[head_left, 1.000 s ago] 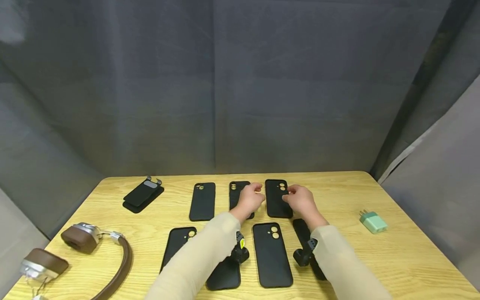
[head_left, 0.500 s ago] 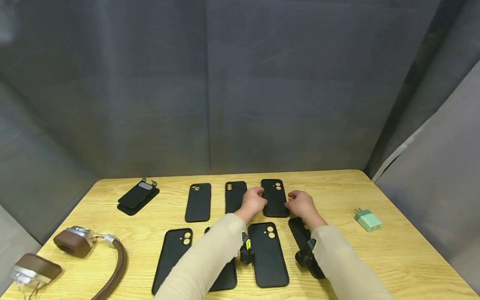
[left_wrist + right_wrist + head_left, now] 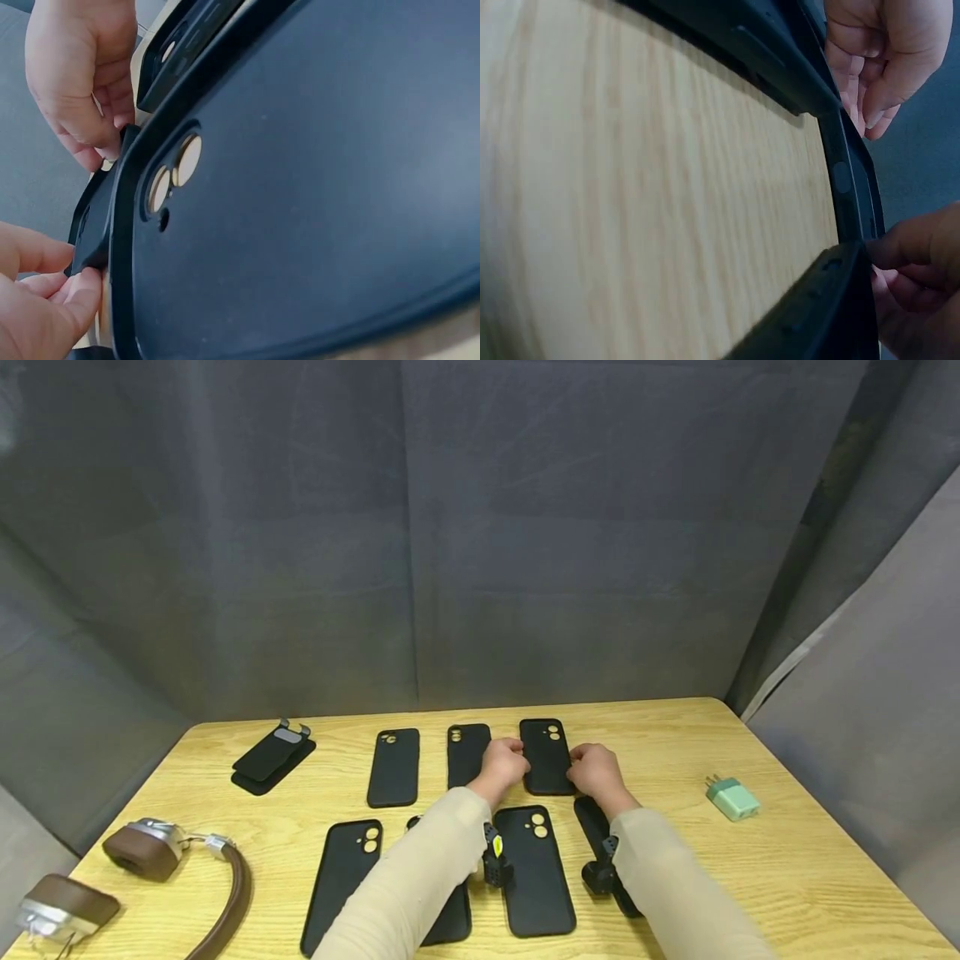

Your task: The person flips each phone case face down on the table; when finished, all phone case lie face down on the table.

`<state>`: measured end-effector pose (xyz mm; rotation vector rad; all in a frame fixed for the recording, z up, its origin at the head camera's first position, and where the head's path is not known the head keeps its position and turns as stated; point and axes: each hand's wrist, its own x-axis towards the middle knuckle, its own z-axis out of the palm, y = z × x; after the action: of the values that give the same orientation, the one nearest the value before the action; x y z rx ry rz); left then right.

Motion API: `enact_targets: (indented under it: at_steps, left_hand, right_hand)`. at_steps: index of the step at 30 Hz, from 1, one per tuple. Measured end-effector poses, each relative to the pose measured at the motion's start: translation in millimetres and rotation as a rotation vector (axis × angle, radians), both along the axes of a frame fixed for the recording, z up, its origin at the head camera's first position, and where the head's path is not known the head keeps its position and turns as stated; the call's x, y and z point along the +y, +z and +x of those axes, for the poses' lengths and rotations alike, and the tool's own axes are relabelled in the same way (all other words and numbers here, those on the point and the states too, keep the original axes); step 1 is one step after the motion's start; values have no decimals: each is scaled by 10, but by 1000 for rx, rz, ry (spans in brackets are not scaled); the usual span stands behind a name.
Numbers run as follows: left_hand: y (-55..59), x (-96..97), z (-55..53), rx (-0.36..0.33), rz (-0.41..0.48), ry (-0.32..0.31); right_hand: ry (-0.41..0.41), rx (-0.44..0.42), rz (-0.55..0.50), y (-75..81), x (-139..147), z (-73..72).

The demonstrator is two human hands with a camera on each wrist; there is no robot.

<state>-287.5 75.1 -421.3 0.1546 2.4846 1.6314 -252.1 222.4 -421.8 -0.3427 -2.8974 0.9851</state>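
A black phone case (image 3: 545, 760) with two round camera holes lies at the right end of the back row. My left hand (image 3: 504, 765) pinches its left edge, and my right hand (image 3: 597, 770) has thumb and fingers at the lower right edge. In the left wrist view, left thumb and forefinger (image 3: 56, 255) meet around the case's rim. The right wrist view has my right thumb (image 3: 896, 247) on the rim and fingers below it. A nearer case (image 3: 300, 187) fills much of the left wrist view.
Two more cases, one at left (image 3: 393, 768) and one in the middle (image 3: 467, 753), share the back row. Several lie in front, partly under my forearms. Brown headphones (image 3: 146, 850) lie left, below a black item with grey clips (image 3: 270, 756). A green plug adapter (image 3: 733, 797) sits right.
My right fingers have drawn back from over the case to its lower right edge. My left hand has come down slightly along its left side. The whole head view has shifted a little.
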Motion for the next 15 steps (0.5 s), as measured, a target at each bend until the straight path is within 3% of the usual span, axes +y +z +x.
enact_targets:
  at_steps: [6,15]
  left_hand:
    - [-38,-8,-22,-54,117,35]
    - [23,-16,-1,-67,266,90]
  right_hand:
    - [-35,1,-5,15,-36,-9]
    - [-47,17,-52,81,-73,19]
